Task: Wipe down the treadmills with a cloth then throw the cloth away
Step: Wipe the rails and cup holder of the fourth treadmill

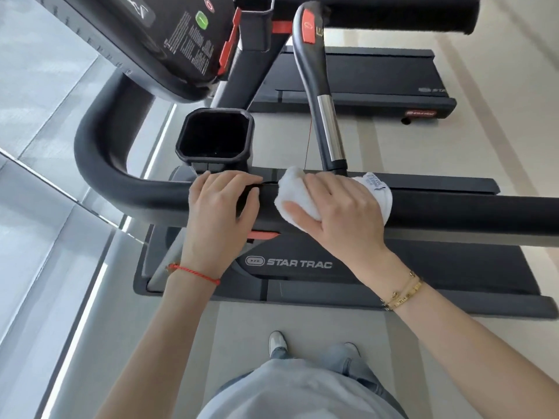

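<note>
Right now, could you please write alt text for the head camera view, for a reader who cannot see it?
Seen from above, a person's right hand presses a white cloth onto a black treadmill handrail, while the left hand rests on the rail beside it. An empty black cup holder sits just behind the left hand, and a second treadmill stands beyond.

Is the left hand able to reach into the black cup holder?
Probably yes. The left hand rests on the handrail just below the cup holder, whose top is open, with nothing between them.
</note>
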